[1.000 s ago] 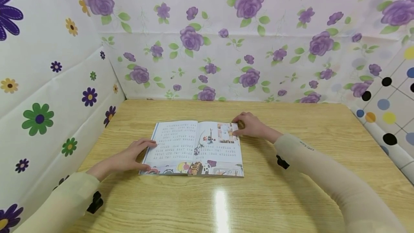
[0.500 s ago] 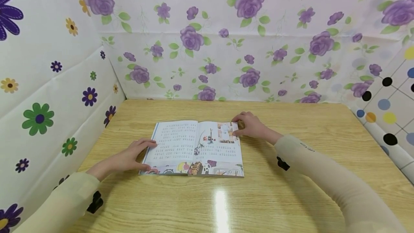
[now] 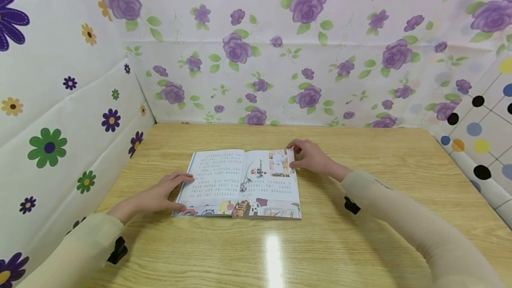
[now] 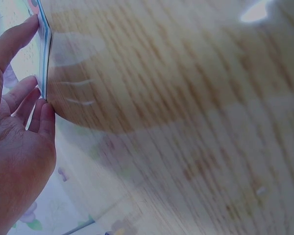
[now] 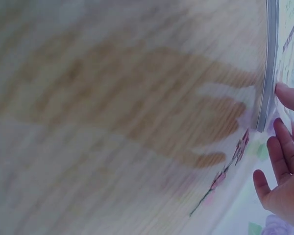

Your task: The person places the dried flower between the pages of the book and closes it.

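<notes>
Cloth with purple roses [image 3: 256, 83] stands as a wall beyond the book [image 3: 238, 181], a white daisy wall [image 3: 80, 146] rises to the book's left, and a dotted sheet [image 3: 494, 168] hangs to its right. The counter [image 3: 320, 243], pale yellow wood with grain running side to side, spreads out all round the book; a white streak of glare [image 3: 274, 257] lies nearer than the book. A cream right sleeve [image 3: 404, 217] and left sleeve [image 3: 76, 248] reach in from the near side, to either side of the book.

The book lies open and flat on the counter, between the two hands. As spread, its long axis runs side to side; the fold points away toward the roses.

The left hand [image 3: 162, 194] rests at the book's left edge, its grip spread wide and fingers nearly straight, thumb by the near corner, closed round nothing. The right hand [image 3: 314, 159] touches the book's far right corner, grip partly open, index finger bent; I cannot tell whether it pinches a page. A strip of drawings [image 3: 242, 208] follows the book's near edge.
</notes>
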Motion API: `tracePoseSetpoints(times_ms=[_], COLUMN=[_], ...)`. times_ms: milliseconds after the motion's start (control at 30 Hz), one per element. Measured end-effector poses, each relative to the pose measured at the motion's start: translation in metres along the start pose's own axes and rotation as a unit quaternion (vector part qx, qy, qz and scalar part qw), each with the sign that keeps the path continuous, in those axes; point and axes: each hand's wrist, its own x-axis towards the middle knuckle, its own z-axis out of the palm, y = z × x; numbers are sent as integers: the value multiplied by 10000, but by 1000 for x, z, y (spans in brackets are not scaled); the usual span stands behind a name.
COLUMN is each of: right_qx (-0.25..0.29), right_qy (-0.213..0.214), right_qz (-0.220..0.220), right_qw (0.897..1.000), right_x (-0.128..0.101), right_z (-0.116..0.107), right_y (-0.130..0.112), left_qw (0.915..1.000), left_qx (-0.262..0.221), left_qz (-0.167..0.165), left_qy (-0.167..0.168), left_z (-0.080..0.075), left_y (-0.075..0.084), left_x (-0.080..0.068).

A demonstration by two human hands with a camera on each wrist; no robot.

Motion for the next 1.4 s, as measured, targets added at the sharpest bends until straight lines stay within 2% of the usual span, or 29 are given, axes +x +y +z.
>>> tracePoseSetpoints(times_ms=[333,633,833,1133,1400], right_qx=[646,641,854,1047,1059], right_qy=[287,589,649,1007,1446], right_qz=[40,-52,-9,-276,-822], right_qw=[9975,9962,9942,9890,9804], right_x=[-9,-12,-13,-9,5], right_z=[-3,-10,-14,-15,-18], right_y=[-8,-14,-18,-28,-47], left_qw=[10000,10000,10000,10000,10000], left_qx=[15,-7,21,-1,-8], left_qz=[26,16,50,46,21], left_qy=[23,44,48,34,32], left_z=[0,0,1,1,1], left_y=[3,3,1,-1,-1], left_x=[-1,-1,-1,0,0])
